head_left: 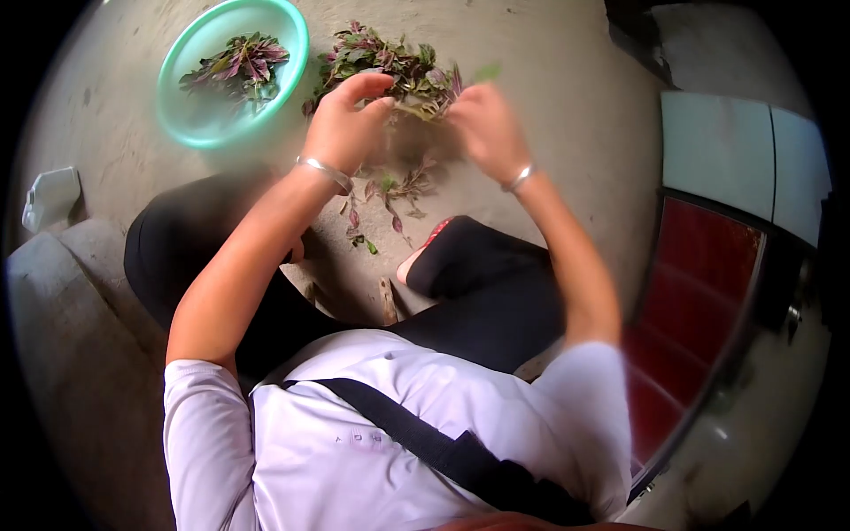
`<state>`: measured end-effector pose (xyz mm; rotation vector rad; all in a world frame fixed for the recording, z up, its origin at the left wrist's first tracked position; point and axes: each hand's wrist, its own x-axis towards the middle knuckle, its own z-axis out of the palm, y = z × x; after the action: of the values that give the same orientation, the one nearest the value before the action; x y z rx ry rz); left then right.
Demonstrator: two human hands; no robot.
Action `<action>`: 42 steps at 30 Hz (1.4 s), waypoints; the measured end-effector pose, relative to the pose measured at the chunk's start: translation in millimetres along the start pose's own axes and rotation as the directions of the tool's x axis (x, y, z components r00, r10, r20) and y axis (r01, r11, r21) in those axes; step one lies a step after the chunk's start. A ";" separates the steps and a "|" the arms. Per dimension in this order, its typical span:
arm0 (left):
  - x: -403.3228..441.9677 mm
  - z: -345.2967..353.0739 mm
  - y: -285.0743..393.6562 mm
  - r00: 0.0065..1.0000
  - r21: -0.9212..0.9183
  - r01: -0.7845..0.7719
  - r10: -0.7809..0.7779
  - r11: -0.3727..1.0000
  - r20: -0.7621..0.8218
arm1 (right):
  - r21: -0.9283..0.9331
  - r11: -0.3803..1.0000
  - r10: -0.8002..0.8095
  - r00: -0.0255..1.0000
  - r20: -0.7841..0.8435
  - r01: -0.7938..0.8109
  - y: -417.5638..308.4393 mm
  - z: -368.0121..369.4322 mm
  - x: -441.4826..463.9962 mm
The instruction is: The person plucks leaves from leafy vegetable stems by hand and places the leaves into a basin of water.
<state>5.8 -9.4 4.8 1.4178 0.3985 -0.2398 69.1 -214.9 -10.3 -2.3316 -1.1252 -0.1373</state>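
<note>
Loosely heaped, purple-green leafy stems [376, 66] lie on the brown floor [575, 106] near a round mint-green plastic basin [212, 142]; the left hand [340, 129] curves, fingers apart; whether the blurred right hand [489, 133] pinches any, I cannot tell.

Basin [302, 55] was mint green. Basin leaves [248, 60] showed purple and green; leaf heap [390, 66] likewise. Floor [549, 53] was dull grey-brown. Shirt [336, 478] was white with small dark letters; strap [390, 416] and trousers [487, 274] black, bracelets [325, 173] silvery. Cabinet [715, 150] had pale blue-green and deep red panels. Shoe [436, 232] seemed red, perhaps pale-dotted.
</note>
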 end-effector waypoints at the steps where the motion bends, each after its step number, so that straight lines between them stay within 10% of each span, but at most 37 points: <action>1: -2.3 0.6 0.6 0.994 0.149 -0.094 0.084 0.984 0.074 | -0.039 0.997 -0.066 0.998 -0.004 0.066 -13.2 -11.1 -2.0; 7: -15.4 7.5 0.7 0.773 0.534 -0.575 0.198 0.620 0.603 | -0.255 0.937 -0.250 0.968 -0.017 0.238 -45.0 -39.6 -22.5; 13: -22.9 15.0 3.7 0.850 0.578 -0.496 0.227 0.649 0.475 | 0.041 0.962 0.262 0.868 -0.423 -0.270 -46.3 -39.3 -43.1; 19: -23.7 20.2 -3.5 0.718 0.598 -0.693 0.448 0.401 0.532 | 0.742 0.390 0.731 0.674 0.111 -0.546 -48.5 -37.9 -36.8; 24: -26.1 25.3 -5.9 0.663 0.606 -0.733 0.519 0.307 0.539 | 0.709 0.406 0.670 0.715 0.198 -0.576 -41.2 -31.4 -38.6; 31: -22.5 27.9 -5.5 0.850 0.746 -0.525 0.302 0.410 0.433 | 0.799 0.372 0.700 0.708 0.093 -0.472 -57.6 -27.3 -35.3; 33: -17.7 26.0 -11.8 0.922 0.611 -0.381 0.238 0.694 0.305 | 0.742 0.551 0.601 0.798 -0.036 -0.382 -57.1 -24.7 -39.5; 36: -11.5 24.9 -18.8 0.983 0.294 -0.122 0.074 0.948 0.167 | 0.900 0.318 0.740 0.672 -0.038 -0.299 -66.5 -18.0 -36.5; 42: -21.8 31.9 -3.1 0.971 -0.225 0.212 -0.177 0.951 0.162 | 0.727 0.591 0.642 0.750 -0.161 -0.350 -62.9 -13.1 -43.7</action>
<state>-11.3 -42.9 14.1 1.1154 0.4368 -0.4354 -4.6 -220.4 14.0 -1.7437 -0.1735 -0.0012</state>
